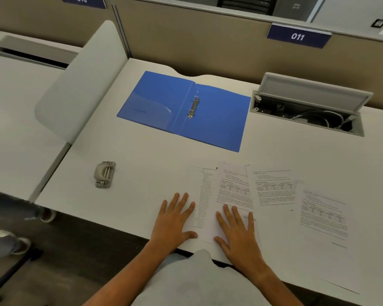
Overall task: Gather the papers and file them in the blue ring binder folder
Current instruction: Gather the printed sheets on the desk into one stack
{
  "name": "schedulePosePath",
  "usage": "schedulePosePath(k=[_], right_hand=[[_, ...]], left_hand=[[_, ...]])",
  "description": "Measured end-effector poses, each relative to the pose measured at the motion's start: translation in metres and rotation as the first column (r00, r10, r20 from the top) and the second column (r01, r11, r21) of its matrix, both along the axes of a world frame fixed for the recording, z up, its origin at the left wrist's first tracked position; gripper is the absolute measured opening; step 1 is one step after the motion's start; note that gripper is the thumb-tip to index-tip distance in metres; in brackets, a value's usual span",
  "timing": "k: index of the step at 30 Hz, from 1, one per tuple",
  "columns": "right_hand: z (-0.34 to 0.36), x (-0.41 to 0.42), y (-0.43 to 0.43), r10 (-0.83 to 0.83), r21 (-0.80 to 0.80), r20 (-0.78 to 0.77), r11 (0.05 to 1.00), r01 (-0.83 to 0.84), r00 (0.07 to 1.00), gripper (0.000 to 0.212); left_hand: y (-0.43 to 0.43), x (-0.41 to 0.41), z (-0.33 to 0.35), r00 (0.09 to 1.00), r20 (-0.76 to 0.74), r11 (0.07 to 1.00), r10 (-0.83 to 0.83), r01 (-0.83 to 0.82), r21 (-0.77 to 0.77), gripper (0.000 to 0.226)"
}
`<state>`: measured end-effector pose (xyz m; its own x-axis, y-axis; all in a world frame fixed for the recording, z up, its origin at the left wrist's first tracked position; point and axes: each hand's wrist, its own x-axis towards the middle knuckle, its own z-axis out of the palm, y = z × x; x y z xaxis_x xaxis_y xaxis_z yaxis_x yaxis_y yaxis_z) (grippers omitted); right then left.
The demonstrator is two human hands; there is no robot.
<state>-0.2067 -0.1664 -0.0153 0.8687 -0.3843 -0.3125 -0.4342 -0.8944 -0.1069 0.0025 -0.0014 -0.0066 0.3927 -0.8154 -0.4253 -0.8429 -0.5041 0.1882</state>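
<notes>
The blue ring binder (217,120) lies open flat at the back of the desk, its metal ring mechanism (193,107) at the spine. Several printed papers (272,188) are spread overlapping along the front right of the desk. My left hand (175,219) lies flat on the leftmost sheet's left edge, fingers spread. My right hand (237,230) lies flat, fingers spread, on the second sheet (230,186). Neither hand grips anything.
A grey hole punch (105,174) sits on the desk's left part. An open cable box (307,115) with its raised lid is set into the desk at the back right. A white divider panel (80,85) stands at left. Another person's shoes (13,239) are on the floor.
</notes>
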Motion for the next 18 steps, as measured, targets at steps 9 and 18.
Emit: schedulePosePath(k=[9,18], right_hand=[[-0.007,0.034,0.005,0.139,0.016,0.082,0.990,-0.140,0.987,0.072],[0.002,-0.006,-0.052,-0.441,0.046,0.248,0.895,0.444,0.863,0.078]], left_hand=[[0.003,-0.002,0.001,0.999,-0.007,0.988,0.044,-0.044,-0.146,0.101],[0.000,0.000,-0.003,0.997,0.070,0.999,-0.011,0.014,-0.051,0.096]])
